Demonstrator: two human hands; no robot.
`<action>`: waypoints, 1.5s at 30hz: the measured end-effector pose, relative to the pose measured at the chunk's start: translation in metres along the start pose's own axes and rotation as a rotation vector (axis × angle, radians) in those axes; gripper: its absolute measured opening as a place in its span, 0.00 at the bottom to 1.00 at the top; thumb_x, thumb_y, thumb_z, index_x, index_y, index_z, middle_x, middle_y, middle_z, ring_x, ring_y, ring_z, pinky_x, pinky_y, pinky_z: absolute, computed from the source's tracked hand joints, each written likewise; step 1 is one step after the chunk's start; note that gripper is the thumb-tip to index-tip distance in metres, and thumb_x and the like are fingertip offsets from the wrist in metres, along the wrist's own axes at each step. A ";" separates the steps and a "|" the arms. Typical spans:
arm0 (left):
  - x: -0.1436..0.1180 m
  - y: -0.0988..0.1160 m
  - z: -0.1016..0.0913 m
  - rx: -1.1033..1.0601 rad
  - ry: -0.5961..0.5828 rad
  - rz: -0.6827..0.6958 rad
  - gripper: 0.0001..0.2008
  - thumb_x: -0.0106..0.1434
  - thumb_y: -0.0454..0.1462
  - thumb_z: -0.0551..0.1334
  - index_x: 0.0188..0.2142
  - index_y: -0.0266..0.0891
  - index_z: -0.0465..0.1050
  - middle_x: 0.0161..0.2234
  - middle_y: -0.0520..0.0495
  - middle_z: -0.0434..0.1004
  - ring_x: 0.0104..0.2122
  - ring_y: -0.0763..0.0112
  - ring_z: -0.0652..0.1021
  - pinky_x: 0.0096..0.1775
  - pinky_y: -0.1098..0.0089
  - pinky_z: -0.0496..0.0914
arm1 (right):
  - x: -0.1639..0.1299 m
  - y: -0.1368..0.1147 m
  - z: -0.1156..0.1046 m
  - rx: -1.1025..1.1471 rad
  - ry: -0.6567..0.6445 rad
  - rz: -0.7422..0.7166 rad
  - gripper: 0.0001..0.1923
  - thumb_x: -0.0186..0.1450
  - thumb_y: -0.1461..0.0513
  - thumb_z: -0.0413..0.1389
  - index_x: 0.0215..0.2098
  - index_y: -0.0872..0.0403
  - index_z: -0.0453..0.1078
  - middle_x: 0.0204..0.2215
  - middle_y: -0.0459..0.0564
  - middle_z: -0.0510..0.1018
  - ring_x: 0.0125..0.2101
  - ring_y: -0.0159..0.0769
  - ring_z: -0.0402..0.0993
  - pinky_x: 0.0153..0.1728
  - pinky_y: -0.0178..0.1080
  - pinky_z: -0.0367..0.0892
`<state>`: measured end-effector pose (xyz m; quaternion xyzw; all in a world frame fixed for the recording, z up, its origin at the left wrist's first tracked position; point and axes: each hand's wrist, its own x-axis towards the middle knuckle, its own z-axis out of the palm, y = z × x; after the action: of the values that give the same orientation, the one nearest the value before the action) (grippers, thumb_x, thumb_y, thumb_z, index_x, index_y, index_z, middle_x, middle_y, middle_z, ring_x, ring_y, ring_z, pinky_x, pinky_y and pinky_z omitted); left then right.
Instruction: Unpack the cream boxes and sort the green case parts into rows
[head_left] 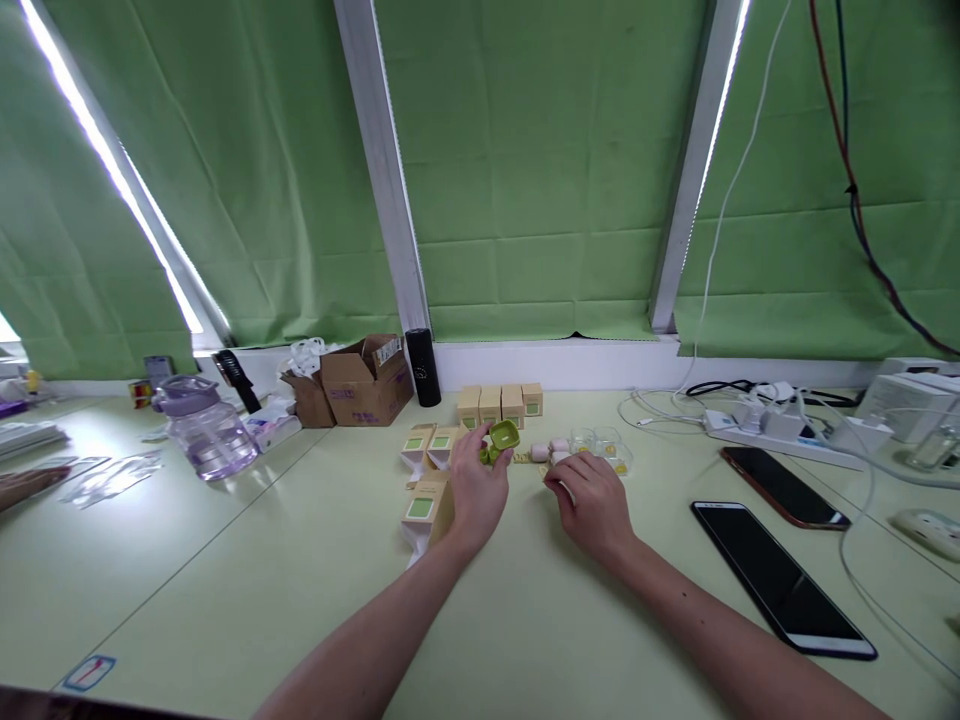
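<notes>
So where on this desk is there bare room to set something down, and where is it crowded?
Bare tabletop lies between the purple water bottle and the left hand. Another patch sits between the right hand and the black phone. Crowded: the small boxes and cases around the green case, and the power strip corner.

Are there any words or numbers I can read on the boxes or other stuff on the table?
None can be read.
Brown cardboard box: purple print and a white label, too blurred.
Small tan boxes: green squares, no readable text.
Sticker at the table's edge: red mark, too small.
Green case in the left hand: no visible text.
</notes>
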<state>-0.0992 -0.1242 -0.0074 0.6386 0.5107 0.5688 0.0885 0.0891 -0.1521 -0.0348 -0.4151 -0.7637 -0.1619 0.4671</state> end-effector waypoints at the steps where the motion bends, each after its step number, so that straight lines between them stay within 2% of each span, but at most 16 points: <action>1: 0.001 -0.001 0.000 -0.006 0.002 -0.014 0.21 0.63 0.35 0.68 0.55 0.43 0.74 0.49 0.43 0.78 0.44 0.60 0.76 0.50 0.55 0.73 | 0.000 0.002 0.004 -0.014 -0.029 0.010 0.09 0.68 0.70 0.56 0.33 0.52 0.73 0.30 0.47 0.78 0.35 0.38 0.69 0.37 0.41 0.58; 6: 0.002 -0.001 0.000 -0.028 0.012 -0.051 0.20 0.62 0.35 0.68 0.54 0.43 0.75 0.48 0.43 0.79 0.43 0.61 0.77 0.49 0.56 0.72 | 0.005 0.007 0.025 -0.110 -0.156 0.065 0.09 0.63 0.71 0.61 0.30 0.51 0.74 0.29 0.47 0.80 0.36 0.40 0.69 0.36 0.41 0.54; 11: 0.002 0.000 0.001 -0.032 0.006 -0.061 0.20 0.62 0.36 0.68 0.54 0.43 0.75 0.47 0.43 0.79 0.42 0.61 0.77 0.48 0.57 0.72 | 0.017 0.007 0.043 -0.199 -0.271 0.098 0.08 0.63 0.71 0.62 0.29 0.52 0.75 0.30 0.50 0.80 0.39 0.41 0.67 0.38 0.43 0.53; 16: 0.002 0.000 0.002 -0.023 0.003 -0.088 0.21 0.62 0.37 0.68 0.55 0.43 0.75 0.46 0.43 0.79 0.42 0.60 0.77 0.48 0.56 0.72 | 0.022 0.006 0.055 -0.224 -0.304 0.125 0.05 0.63 0.68 0.63 0.31 0.53 0.76 0.33 0.51 0.80 0.41 0.43 0.66 0.41 0.45 0.54; 21: 0.001 0.002 0.001 -0.038 -0.026 -0.132 0.21 0.63 0.38 0.68 0.56 0.43 0.75 0.46 0.42 0.79 0.43 0.60 0.77 0.49 0.57 0.71 | 0.019 0.002 0.051 -0.236 -0.335 0.165 0.02 0.63 0.65 0.63 0.34 0.53 0.75 0.35 0.52 0.80 0.43 0.44 0.67 0.43 0.44 0.55; 25: 0.001 0.006 0.001 -0.086 -0.044 -0.182 0.22 0.64 0.39 0.67 0.57 0.42 0.74 0.48 0.41 0.80 0.44 0.60 0.78 0.48 0.60 0.70 | 0.014 -0.007 0.037 -0.238 -0.457 0.147 0.02 0.65 0.65 0.59 0.37 0.53 0.74 0.40 0.54 0.80 0.47 0.47 0.68 0.45 0.44 0.56; 29: 0.001 0.009 0.004 -0.307 -0.041 -0.243 0.16 0.63 0.41 0.68 0.50 0.42 0.75 0.44 0.42 0.82 0.43 0.61 0.80 0.43 0.65 0.70 | 0.004 -0.017 0.020 -0.194 -0.607 0.145 0.07 0.69 0.66 0.53 0.37 0.53 0.73 0.38 0.54 0.80 0.41 0.43 0.72 0.39 0.42 0.56; 31: 0.001 0.010 0.005 -0.410 -0.046 -0.302 0.14 0.63 0.44 0.69 0.45 0.42 0.75 0.39 0.44 0.83 0.40 0.63 0.80 0.40 0.67 0.70 | 0.000 -0.020 0.012 -0.146 -0.658 0.171 0.07 0.70 0.65 0.52 0.39 0.53 0.72 0.38 0.52 0.80 0.38 0.40 0.74 0.36 0.41 0.56; 34: -0.001 0.013 0.006 -0.539 -0.067 -0.403 0.14 0.62 0.47 0.69 0.39 0.41 0.72 0.33 0.47 0.82 0.32 0.68 0.79 0.34 0.71 0.68 | -0.004 -0.020 0.005 -0.065 -0.697 0.214 0.07 0.71 0.65 0.51 0.41 0.52 0.72 0.40 0.50 0.80 0.38 0.38 0.75 0.34 0.38 0.55; 37: -0.002 0.017 0.004 -0.819 -0.176 -0.552 0.16 0.64 0.49 0.68 0.36 0.39 0.70 0.36 0.41 0.84 0.30 0.70 0.77 0.30 0.72 0.66 | -0.005 -0.018 0.001 -0.024 -0.718 0.223 0.07 0.71 0.65 0.51 0.42 0.51 0.72 0.40 0.49 0.81 0.39 0.38 0.76 0.34 0.37 0.54; 40: -0.002 0.021 0.003 -1.099 -0.277 -0.718 0.16 0.66 0.46 0.67 0.36 0.35 0.70 0.38 0.33 0.85 0.29 0.69 0.78 0.32 0.70 0.69 | -0.004 -0.018 -0.001 -0.018 -0.720 0.205 0.08 0.71 0.64 0.51 0.43 0.51 0.72 0.40 0.49 0.81 0.40 0.38 0.77 0.34 0.37 0.55; 45: -0.001 0.026 0.002 -1.228 -0.286 -0.852 0.13 0.71 0.41 0.61 0.35 0.32 0.72 0.39 0.28 0.85 0.28 0.69 0.78 0.35 0.67 0.72 | -0.003 -0.018 -0.002 -0.012 -0.731 0.193 0.10 0.71 0.64 0.50 0.45 0.51 0.73 0.41 0.49 0.81 0.41 0.39 0.77 0.35 0.38 0.56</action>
<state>-0.0831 -0.1358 0.0097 0.2897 0.2884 0.5792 0.7053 0.0768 -0.1652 -0.0340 -0.5182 -0.8365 0.0371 0.1744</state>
